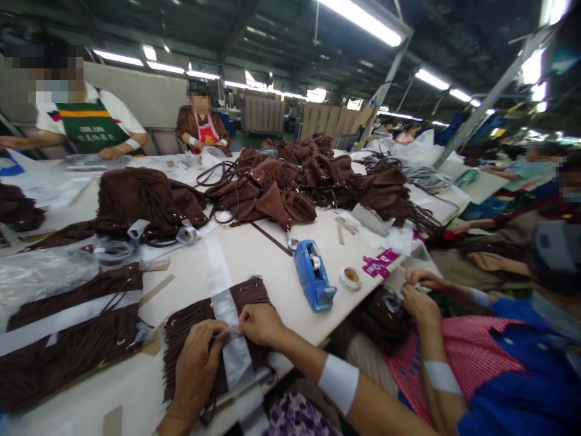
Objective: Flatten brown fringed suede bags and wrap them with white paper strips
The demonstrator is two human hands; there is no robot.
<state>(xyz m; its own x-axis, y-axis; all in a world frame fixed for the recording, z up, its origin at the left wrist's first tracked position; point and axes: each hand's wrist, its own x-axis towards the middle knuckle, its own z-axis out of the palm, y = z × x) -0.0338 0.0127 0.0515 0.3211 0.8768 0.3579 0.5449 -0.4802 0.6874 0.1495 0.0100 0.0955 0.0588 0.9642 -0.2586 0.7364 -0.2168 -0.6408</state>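
Observation:
A dark brown fringed bag [188, 321] lies flat on the white table in front of me, with a pale, translucent wrapping strip [238, 357] running across its middle. My left hand [200, 357] rests over the bag, its thumb and forefinger pinched at the strip's left edge. From the other side my right hand [262, 324] pinches the same strip, fingertips almost meeting the left ones. Whether a small bit of tape is between the fingertips is too small to tell. A blue tape dispenser [313, 278] stands just beyond my right hand.
Left of me lies another fringed bag [68, 351] with a pale strip across it. A tape roll [351, 278] and purple tags [381, 263] sit by the right edge. Brown bags [263, 188] are heaped mid-table. A co-worker [476, 351] sits close on my right; others are across.

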